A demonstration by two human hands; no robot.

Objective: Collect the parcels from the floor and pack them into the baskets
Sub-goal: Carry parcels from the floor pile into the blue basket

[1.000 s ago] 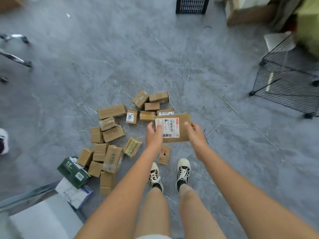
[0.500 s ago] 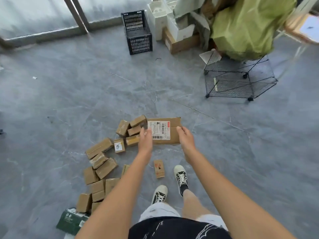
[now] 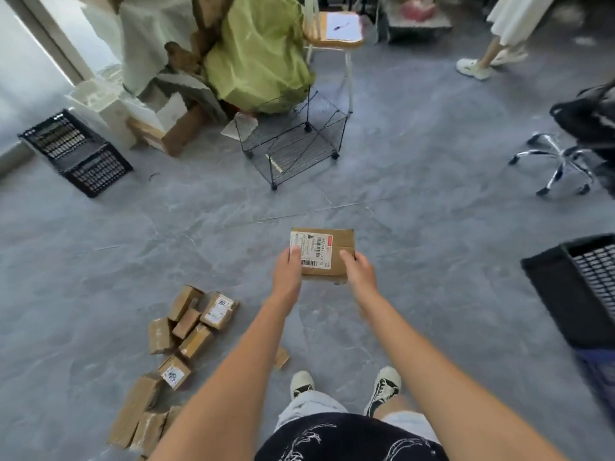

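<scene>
In front of the body, above the floor: a flat cardboard parcel (image 3: 327, 252) is held out level between both hands, its white shipping label facing up.
Left hand: the left hand (image 3: 289, 272) grips the parcel's left near corner, thumb lying on the label, the other fingers hidden underneath.
Right hand: the right hand (image 3: 357, 271) grips the parcel's right near edge, thumb on top of the brown cardboard, fingers curled under.
Parcel against hands: it reaches forward past both hands, so the far half is free of any grip; the two hands sit apart, one on each side.
Floor: grey stone-look tiles (image 3: 432, 261); the person's two shoes stand near the bottom of the view, below the held parcel.
Loose parcels: a heap of small brown boxes (image 3: 186, 327) lies on the floor to the lower left, well apart from the hands; one small box (image 3: 281, 357) lies close by the left forearm.
Wire basket: a black wire basket (image 3: 293, 144) stands on the floor straight ahead, well beyond the held parcel.
Black crates: one black plastic crate (image 3: 75, 154) sits at the far left of the floor; another black crate (image 3: 579, 287) sits at the right edge, nearer than the wire basket.
Other things: a wooden stool (image 3: 334, 34), a green bundle (image 3: 259, 58), a chair's chrome base (image 3: 559, 164) at right.
</scene>
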